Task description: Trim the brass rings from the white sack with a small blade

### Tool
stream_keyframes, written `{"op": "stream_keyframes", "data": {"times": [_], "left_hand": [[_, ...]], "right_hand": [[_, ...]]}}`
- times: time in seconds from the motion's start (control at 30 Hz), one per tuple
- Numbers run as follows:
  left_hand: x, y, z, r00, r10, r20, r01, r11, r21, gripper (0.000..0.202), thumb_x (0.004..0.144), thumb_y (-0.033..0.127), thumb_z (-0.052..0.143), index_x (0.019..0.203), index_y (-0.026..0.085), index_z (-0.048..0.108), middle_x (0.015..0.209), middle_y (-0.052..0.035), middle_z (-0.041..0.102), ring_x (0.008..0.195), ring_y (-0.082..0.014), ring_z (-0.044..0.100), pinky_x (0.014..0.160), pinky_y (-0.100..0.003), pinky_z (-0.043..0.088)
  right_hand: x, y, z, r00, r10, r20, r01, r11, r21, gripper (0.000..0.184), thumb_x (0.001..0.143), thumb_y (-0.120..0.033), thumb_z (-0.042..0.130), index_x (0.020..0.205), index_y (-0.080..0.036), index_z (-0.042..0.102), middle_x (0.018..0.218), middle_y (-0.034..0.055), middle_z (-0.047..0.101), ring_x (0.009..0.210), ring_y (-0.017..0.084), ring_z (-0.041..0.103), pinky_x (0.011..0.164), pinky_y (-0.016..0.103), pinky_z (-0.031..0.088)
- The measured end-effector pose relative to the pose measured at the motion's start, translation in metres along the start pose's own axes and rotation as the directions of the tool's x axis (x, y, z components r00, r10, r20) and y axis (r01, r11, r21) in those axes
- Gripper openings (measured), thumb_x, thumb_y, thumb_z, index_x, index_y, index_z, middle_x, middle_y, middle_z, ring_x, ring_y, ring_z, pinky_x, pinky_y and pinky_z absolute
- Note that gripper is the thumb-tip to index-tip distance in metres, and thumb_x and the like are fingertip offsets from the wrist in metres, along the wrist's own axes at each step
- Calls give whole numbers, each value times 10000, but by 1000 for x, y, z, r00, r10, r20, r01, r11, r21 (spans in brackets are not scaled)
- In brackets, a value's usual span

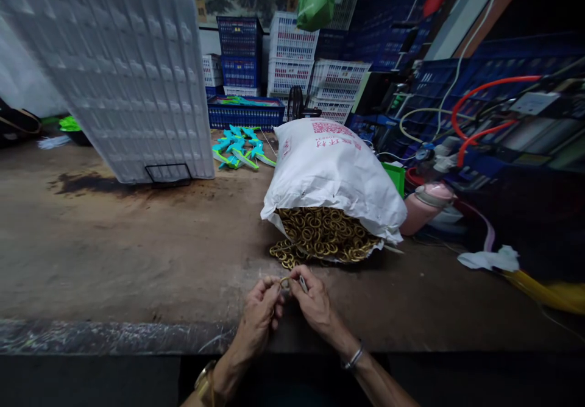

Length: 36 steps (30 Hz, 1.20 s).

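Close to the table's front edge, my left hand (261, 311) pinches one side of a brass-coloured ring (285, 279). The thumb and finger of my right hand (316, 302) close on its other side. A small silvery piece (303, 283) shows between the right fingers; its kind is not clear. Just beyond my hands, a white woven sack (326, 163) lies on its side, its mouth facing me. It is full of similar brass-coloured rings (326, 233), and some loose rings (287, 253) have spilled onto the table at its left corner.
A ribbed translucent plastic panel (137, 78) leans in a black wire stand (168, 174) at the left. Turquoise-and-green pieces (240, 146) lie behind. Stacked crates (292, 38) line the back. A pink bottle (426, 207), red tubing (479, 93) and a white tissue (489, 259) are at the right.
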<state>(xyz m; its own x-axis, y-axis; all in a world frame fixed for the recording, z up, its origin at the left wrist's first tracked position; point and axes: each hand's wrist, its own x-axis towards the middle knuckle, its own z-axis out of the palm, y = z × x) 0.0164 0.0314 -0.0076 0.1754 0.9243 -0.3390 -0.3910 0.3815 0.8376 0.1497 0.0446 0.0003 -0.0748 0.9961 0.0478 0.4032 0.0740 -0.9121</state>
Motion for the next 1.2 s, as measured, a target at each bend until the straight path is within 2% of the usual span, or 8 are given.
{"op": "stream_keyframes", "data": {"times": [0.13,0.27,0.4,0.53,0.67,0.83,1.03,1.2], "left_hand": [[2,0,1,999,50,-1,-49,989,141,355,687,501,612,694,160,511,536,63,456,374,-20,314,336,-141,209],[1,3,2,991,124,41,-130,969,210,354,664,472,647,600,153,509,469,77,389,381,-23,291,360,-151,212],[-2,4,1,999,-16,39,10,986,165,374,713,511,580,603,167,486,429,80,382,337,-28,277,333,-157,174],[-3,6,1,989,-121,86,115,991,71,344,691,489,614,681,175,475,478,76,442,330,-22,285,322,-141,167],[-4,8,0,976,-136,170,133,991,24,303,717,447,608,747,175,477,497,80,458,333,-15,271,328,-131,161],[-5,5,-2,976,-117,186,121,993,-10,302,738,453,587,764,168,489,517,71,473,338,-13,283,328,-134,154],[-6,6,-2,984,-90,153,95,995,-25,346,709,483,609,722,179,444,535,69,486,346,-13,295,334,-134,160],[-4,4,-3,990,-49,134,52,999,-13,352,709,491,609,710,184,437,542,66,488,362,-21,318,344,-139,179]], "right_hand": [[-4,-8,2,998,39,48,-44,994,100,169,801,-349,461,737,-194,482,627,-40,518,594,107,486,579,209,384],[-2,-7,3,997,69,18,-70,997,40,208,781,-373,461,679,-191,471,592,-50,466,568,99,432,549,202,356],[-1,-9,2,994,106,16,-106,994,-3,211,775,-362,457,652,-191,458,558,-59,412,545,93,383,523,196,331],[-2,-11,1,992,119,43,-122,989,83,195,776,-349,456,666,-189,465,562,-56,427,540,90,387,530,196,342],[-2,-7,3,972,211,103,-229,950,214,155,773,-320,436,682,-196,450,507,-72,420,455,74,341,465,186,308],[-1,-2,3,962,230,148,-260,936,237,141,770,-305,429,693,-192,462,533,-59,489,440,70,353,456,185,305],[-7,-6,0,991,109,76,-107,993,-40,190,809,-286,381,683,-191,487,598,-17,528,567,112,472,559,209,354],[-15,-8,1,981,15,193,47,948,-316,170,747,-131,386,779,-205,535,664,3,580,614,130,514,604,215,352]]}}
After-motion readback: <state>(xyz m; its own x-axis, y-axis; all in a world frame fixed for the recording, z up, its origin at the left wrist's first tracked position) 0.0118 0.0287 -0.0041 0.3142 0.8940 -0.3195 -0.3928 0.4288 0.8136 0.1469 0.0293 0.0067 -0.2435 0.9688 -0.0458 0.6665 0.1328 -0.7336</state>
